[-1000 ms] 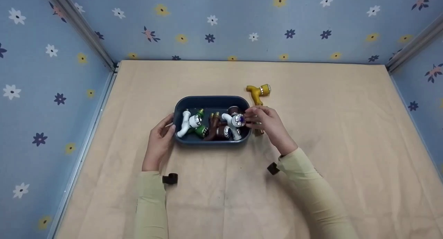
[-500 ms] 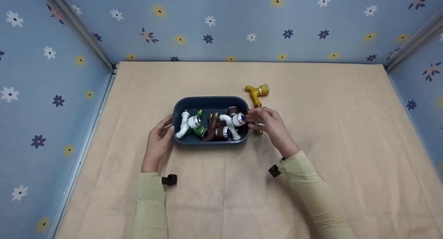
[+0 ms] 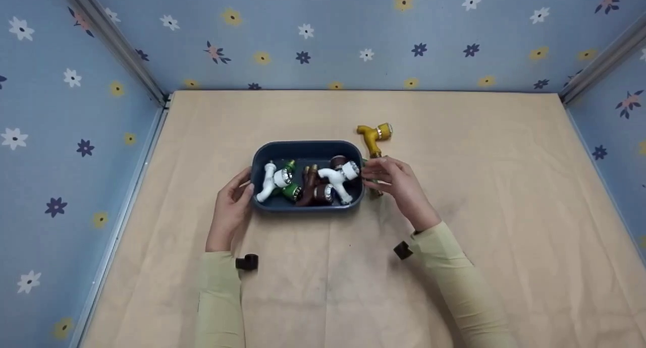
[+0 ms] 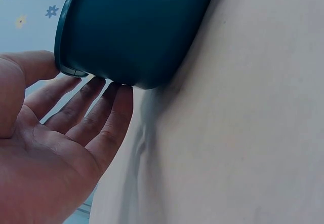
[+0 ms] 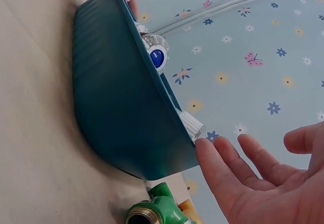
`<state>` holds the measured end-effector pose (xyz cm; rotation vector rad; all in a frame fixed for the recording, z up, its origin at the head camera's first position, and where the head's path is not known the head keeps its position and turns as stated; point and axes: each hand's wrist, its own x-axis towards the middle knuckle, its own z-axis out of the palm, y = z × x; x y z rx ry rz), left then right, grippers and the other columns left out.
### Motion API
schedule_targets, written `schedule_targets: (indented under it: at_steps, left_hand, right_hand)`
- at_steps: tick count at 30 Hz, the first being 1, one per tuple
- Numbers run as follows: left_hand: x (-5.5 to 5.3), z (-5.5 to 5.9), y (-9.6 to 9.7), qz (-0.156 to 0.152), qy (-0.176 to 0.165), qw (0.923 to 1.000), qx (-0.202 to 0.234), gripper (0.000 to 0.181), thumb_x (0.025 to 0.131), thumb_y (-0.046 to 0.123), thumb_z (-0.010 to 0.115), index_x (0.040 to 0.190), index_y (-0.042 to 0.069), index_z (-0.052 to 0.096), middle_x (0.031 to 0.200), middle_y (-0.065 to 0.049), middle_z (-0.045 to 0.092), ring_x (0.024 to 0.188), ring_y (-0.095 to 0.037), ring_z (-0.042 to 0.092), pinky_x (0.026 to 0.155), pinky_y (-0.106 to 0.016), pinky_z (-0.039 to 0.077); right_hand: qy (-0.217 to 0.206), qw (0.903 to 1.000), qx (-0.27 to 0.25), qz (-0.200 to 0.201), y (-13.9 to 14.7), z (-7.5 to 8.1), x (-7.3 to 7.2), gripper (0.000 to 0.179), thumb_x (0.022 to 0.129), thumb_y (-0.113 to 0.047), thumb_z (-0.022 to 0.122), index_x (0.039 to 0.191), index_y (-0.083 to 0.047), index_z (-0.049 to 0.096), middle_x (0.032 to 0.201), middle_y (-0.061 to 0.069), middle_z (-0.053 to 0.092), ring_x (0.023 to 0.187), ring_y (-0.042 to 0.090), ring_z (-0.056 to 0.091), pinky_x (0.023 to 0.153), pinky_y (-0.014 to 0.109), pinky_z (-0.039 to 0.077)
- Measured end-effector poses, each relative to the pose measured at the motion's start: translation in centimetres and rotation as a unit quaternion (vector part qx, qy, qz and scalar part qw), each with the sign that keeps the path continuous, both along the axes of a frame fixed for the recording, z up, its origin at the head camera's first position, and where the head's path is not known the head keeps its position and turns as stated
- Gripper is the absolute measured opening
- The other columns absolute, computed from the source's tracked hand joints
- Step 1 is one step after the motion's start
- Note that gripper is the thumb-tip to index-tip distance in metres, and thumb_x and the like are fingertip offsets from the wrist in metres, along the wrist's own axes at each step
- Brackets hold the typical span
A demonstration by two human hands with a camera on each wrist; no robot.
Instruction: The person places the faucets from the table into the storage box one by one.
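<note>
A dark blue plastic bin (image 3: 308,208) holds several taps: a white tap (image 3: 269,182) at the left, a green tap (image 3: 291,190) under it, brown taps (image 3: 310,184) in the middle and a white tap (image 3: 339,179) at the right. My left hand (image 3: 229,207) touches the bin's left end with nearly straight fingers, its thumb at the rim. Relaxed fingers of my right hand (image 3: 404,194) are at the right end, beside the white tap's knob, gripping nothing. In the right wrist view, a green tap (image 5: 164,209) lies below that hand, outside the bin.
A yellow tap (image 3: 372,138) lies on the cloth-covered table (image 3: 484,151) behind my right hand. Blue flowered panels (image 3: 353,35) stand at the back and both sides. A small black device (image 3: 247,262) sticks out at each wrist.
The right-hand white tap has turned over in the bin, its jewelled knob face swinging from upward to the right. My right hand has drawn slightly right; my left hand stays at the bin.
</note>
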<state>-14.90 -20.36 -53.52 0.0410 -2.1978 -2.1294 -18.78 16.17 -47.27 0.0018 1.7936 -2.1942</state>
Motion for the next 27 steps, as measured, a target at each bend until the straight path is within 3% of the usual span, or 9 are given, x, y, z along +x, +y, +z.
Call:
schedule_targets:
  at_steps: [9,18,27]
  left_hand:
    - [0.1,-0.1,0.0,0.0,0.002,1.0,0.003,0.044,0.097,0.003,0.055,0.14,-0.001,0.046,0.134,-0.019,0.05,0.119,-0.031,0.052,0.091,-0.021,0.044]
    - [0.8,2.3,0.5,-0.014,-0.011,0.9998,-0.006,0.045,0.097,-0.002,0.051,0.14,-0.008,0.041,0.137,-0.028,0.045,0.122,-0.039,0.048,0.091,-0.019,0.043]
    - [0.7,2.5,0.6,-0.013,-0.019,0.9997,0.002,0.045,0.097,-0.001,0.051,0.14,-0.007,0.041,0.137,-0.026,0.045,0.122,-0.037,0.048,0.091,-0.02,0.043]
  right_hand:
    - [-0.019,0.9995,-0.023,-0.005,1.2,-0.3,0.3,0.044,0.103,-0.022,0.042,0.126,0.015,0.048,0.123,0.034,0.054,0.115,0.045,0.052,0.092,0.046,0.047]
    - [-0.019,0.9993,-0.028,-0.014,2.8,-0.4,0.5,0.04,0.103,-0.023,0.043,0.122,0.011,0.053,0.122,0.031,0.056,0.118,0.048,0.048,0.096,0.052,0.041]
    - [-0.041,0.9987,0.0,-0.029,4.4,-0.5,0.4,0.042,0.103,-0.023,0.042,0.128,0.011,0.048,0.13,0.032,0.049,0.12,0.044,0.049,0.092,0.043,0.047]
